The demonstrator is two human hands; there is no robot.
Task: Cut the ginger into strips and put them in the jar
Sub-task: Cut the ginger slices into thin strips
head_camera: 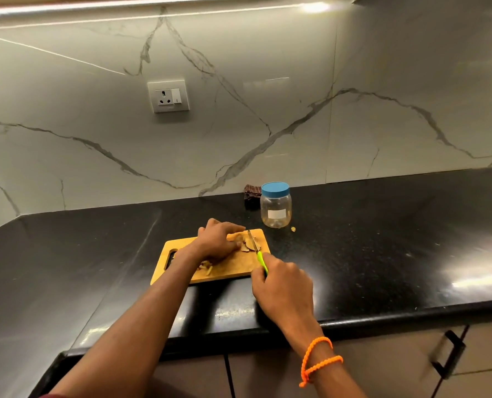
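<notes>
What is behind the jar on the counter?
A dark checked cloth lies bunched against the wall behind the blue-lidded jar. The jar covers its right part, so its full extent is hidden.

Black counter point(382, 239) under both hands. Dark checked cloth point(252, 193) beyond the hands, at the wall's foot. White socket point(168, 96) on the marble wall point(296, 96), above and beyond the left hand. Cabinet handle point(450, 354) low, right of the right hand. Orange band point(318, 360) on right wrist.
</notes>
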